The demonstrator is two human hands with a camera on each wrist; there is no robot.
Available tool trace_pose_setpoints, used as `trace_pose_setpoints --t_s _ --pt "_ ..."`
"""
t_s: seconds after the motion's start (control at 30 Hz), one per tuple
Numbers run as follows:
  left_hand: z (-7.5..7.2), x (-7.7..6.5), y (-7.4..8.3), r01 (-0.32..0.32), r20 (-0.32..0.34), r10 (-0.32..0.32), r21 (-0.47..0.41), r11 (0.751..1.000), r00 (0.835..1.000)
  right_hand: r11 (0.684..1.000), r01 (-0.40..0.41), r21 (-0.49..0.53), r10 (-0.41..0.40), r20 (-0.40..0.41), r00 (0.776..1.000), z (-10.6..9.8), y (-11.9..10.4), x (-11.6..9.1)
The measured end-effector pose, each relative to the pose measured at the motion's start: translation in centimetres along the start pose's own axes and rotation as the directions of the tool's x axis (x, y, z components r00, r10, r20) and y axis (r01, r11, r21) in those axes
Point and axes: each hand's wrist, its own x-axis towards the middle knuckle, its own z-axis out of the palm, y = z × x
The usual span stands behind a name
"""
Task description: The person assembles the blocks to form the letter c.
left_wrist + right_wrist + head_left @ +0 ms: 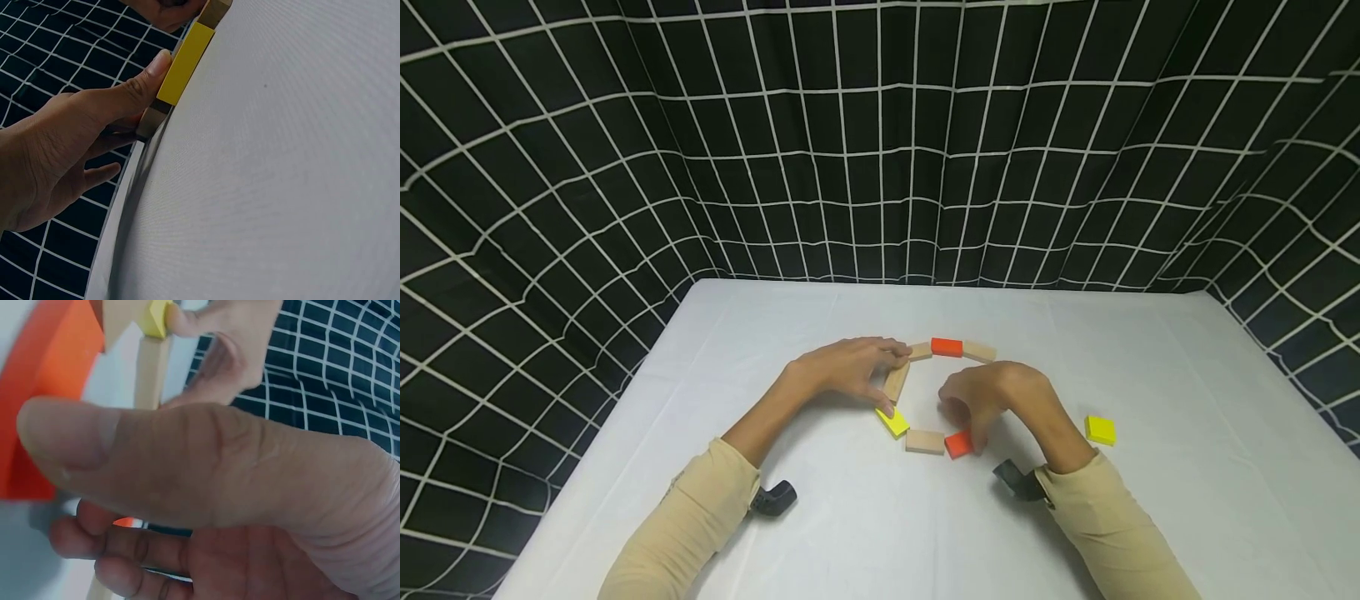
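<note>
Thin rectangular blocks lie flat in a curved line on the table, open toward the right. My left hand (853, 369) spans its left side, with the thumb on a yellow block (892, 422) and the fingertips by the far end of a plain wooden block (897, 382). At the near side my right hand (992, 396) has its thumb against a red block (958, 444), which is also large in the right wrist view. Its other fingers bend loosely inside the curve. Between the yellow and red blocks lies another wooden block (924, 442).
Along the far side sit a wooden block (920, 352), a second red block (947, 347) and one more wooden block (979, 351). A yellow piece (1100, 430) lies apart, right of my right forearm. Black grid-patterned cloth (880, 167) surrounds the white table (850, 533) at the back and sides.
</note>
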Motion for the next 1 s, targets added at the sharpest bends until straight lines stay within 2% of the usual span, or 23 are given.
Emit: trace_pose_setpoints --t_s 0.13,0.53,0.73,0.93,1.0 --pt "0.0 0.0 0.1 0.007 0.005 -0.007 -0.001 1.0 1.0 1.0 -0.001 0.015 0.002 -0.033 0.999 -0.3 0.9 -0.8" --pt "0.0 -0.3 0.1 0.004 0.005 -0.004 -0.005 1.0 1.0 0.989 -0.076 0.124 0.091 -0.124 0.988 -1.3 4.7 -4.1" --pt "-0.1 -0.1 0.1 -0.008 0.011 0.008 0.009 1.0 1.0 0.974 -0.136 0.181 0.161 -0.127 0.979 -1.4 6.7 -5.3" --pt "-0.1 0.0 0.1 -0.005 0.016 0.005 0.001 1.0 1.0 0.969 -0.147 0.2 0.177 -0.138 0.975 -1.0 9.0 -6.6" --pt "0.0 0.1 0.1 -0.001 0.018 0.001 -0.008 1.0 1.0 0.961 -0.181 0.207 0.212 -0.137 0.968 -0.7 9.8 -7.1"
